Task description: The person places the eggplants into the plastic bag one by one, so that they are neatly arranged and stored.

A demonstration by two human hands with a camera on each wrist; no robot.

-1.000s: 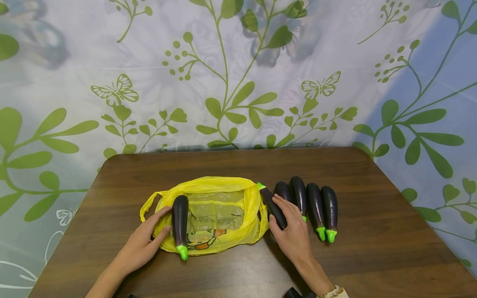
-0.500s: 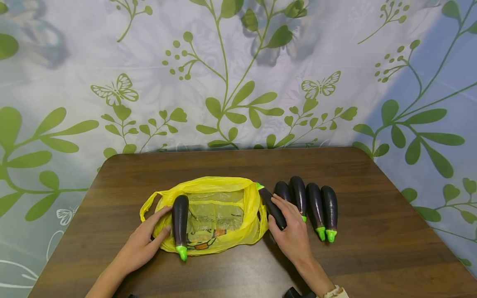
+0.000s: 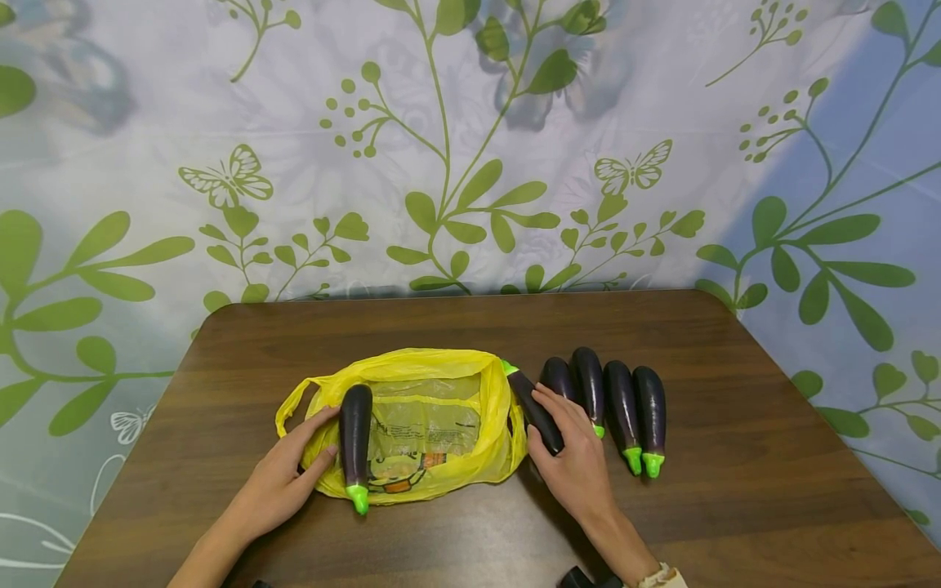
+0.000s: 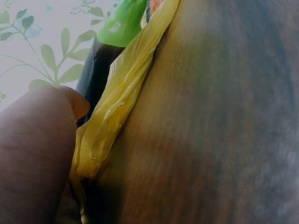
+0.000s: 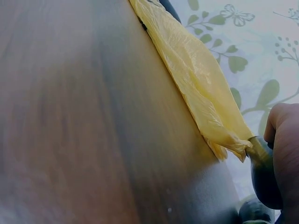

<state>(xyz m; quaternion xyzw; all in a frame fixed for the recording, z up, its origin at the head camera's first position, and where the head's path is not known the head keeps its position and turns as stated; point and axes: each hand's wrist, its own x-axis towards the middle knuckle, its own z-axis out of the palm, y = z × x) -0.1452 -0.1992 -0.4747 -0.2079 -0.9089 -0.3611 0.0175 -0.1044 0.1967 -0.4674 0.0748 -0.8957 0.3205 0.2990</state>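
A yellow plastic bag (image 3: 507, 441) lies with its mouth spread, its inside showing print. Across its left part rests a dark eggplant (image 3: 356, 433), green stem end towards me. My left hand (image 3: 279, 482) is at the bag's left side, finger and thumb tips at that eggplant; what lies under the fingers is hidden. With thumb and fingers my right hand (image 3: 577, 465) grips a second eggplant (image 3: 535, 408) by its thick end. Its green stem end touches the bag's right edge. In the right wrist view that eggplant (image 5: 264, 175) shows between hand and bag.
Several more eggplants (image 3: 621, 408) lie side by side just right of my right hand. Everything sits on a brown wooden table (image 3: 456, 547). Behind it hangs a cloth (image 3: 456, 147) printed with green leaves. A dark object (image 3: 581, 578) shows at the bottom edge.
My right hand and the eggplant in it have shifted slightly to the left, against the bag. My left hand has stayed in place.
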